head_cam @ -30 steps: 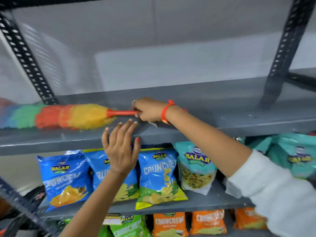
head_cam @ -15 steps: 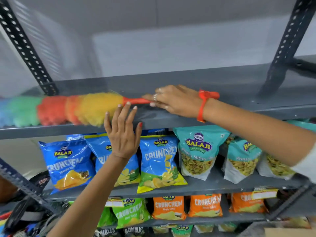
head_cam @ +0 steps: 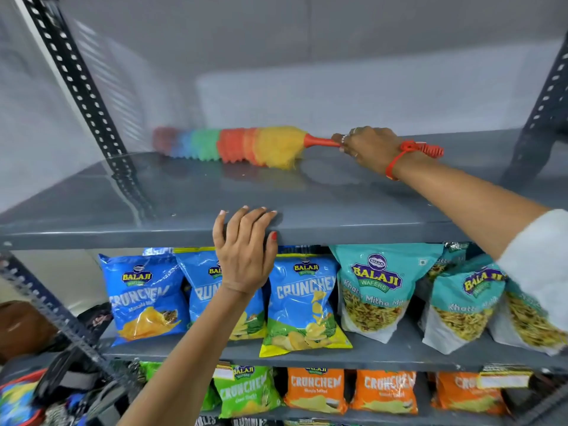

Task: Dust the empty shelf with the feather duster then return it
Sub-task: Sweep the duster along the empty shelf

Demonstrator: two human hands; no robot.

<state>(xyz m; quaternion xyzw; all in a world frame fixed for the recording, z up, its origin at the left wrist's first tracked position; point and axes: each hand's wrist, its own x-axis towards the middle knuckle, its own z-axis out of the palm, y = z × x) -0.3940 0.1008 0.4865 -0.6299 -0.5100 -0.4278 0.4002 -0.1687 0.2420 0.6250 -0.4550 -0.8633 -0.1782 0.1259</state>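
A small shop's snack aisle: grey slotted-steel racking (head_cam: 76, 84) carries rows of packaged goods facing outward for sale. Blue Balaji Crunchem chip bags (head_cam: 144, 299) stand at left on the middle shelf (head_cam: 384, 352), teal Khatta Mitha mix bags (head_cam: 372, 290) to their right. Lower down, orange Crunchem packs (head_cam: 316, 390) sit beside green ones (head_cam: 246, 392), with a paper price label (head_cam: 504, 381) on the shelf edge.

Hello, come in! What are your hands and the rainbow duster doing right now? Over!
Right hand gripping feather duster by its orange handle, head down on the empty grey shelf. Left hand braced on shelf's front edge. Nothing in the way.
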